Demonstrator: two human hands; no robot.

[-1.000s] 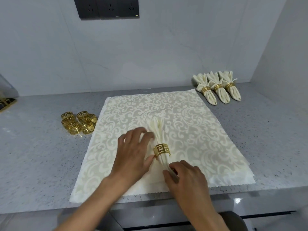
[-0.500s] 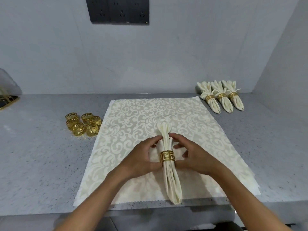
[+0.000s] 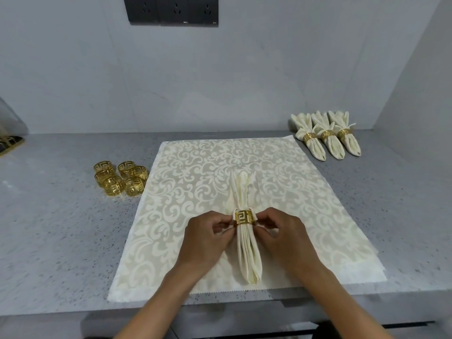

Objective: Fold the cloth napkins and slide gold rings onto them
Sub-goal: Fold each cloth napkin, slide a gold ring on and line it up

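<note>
Your left hand (image 3: 208,237) and right hand (image 3: 285,237) each pinch one side of the gold ring (image 3: 245,217), which sits around the folded napkin (image 3: 246,243); the fingers (image 3: 226,220) of both are curled onto the band, not released. The napkin lies directly between your two hands on the patterned cloth (image 3: 195,182) spread over the desk (image 3: 61,228), its fanned end beyond your fingertips and its rounded end back toward your wrists. Probable risks: pulling harder on one side would tilt the ring and bunch the pleats unevenly; pushing the band too far toward the fan could let the folds spill loose. Compared with half a second ago, both hands have closed in from the cloth beside the ring onto the band itself. Spare rings (image 3: 121,178) lie well off to the left of your left hand; three finished napkins (image 3: 326,135) lie far beyond and to the right of your right hand.
</note>
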